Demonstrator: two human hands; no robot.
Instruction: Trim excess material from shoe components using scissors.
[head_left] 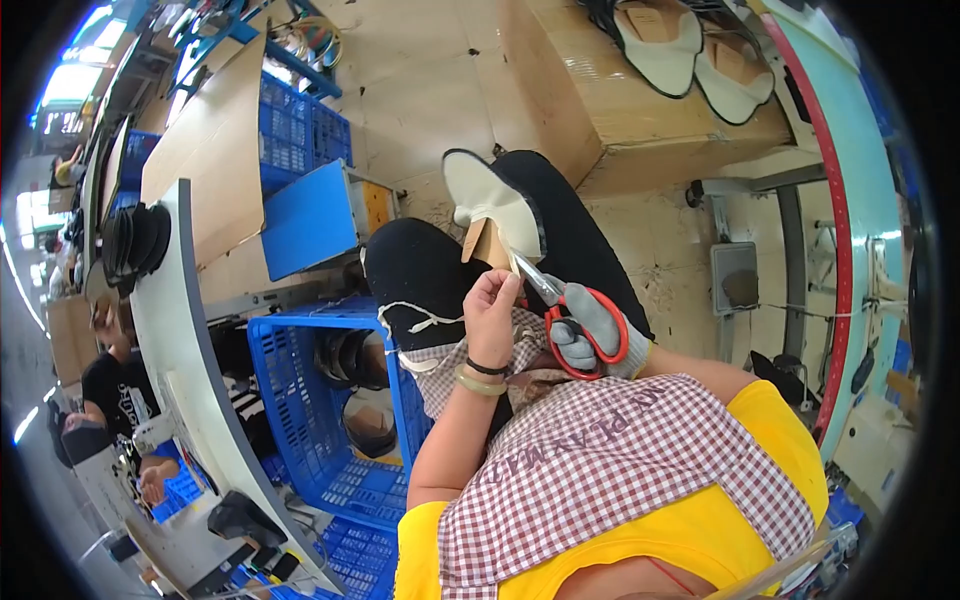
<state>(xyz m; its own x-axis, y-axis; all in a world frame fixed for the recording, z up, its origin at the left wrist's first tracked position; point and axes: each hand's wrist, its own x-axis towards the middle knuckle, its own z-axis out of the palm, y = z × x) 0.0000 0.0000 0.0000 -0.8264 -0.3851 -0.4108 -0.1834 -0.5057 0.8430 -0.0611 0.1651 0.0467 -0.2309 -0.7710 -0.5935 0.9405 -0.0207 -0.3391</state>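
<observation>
A cream shoe upper [492, 200] with a dark rim and a tan flap [477, 243] lies across my knees. With my bare left hand [490, 308] I pinch its near edge between thumb and fingers. My right hand [590, 328], in a grey glove, is closed around the red handles of a pair of scissors [626, 345]. The scissor blades lie at the upper's near edge, right beside my left fingertips. How far they are apart is hard to see. A white string [425, 320] hangs over my left knee.
On my left stands a blue crate [262, 400] with shoe parts inside. A cardboard box [660, 150] ahead right carries more cream uppers [735, 78]. A grey-edged bench [190, 330] runs along the left, with a co-worker [118, 395] beyond. A red-edged table [832, 200] borders the right.
</observation>
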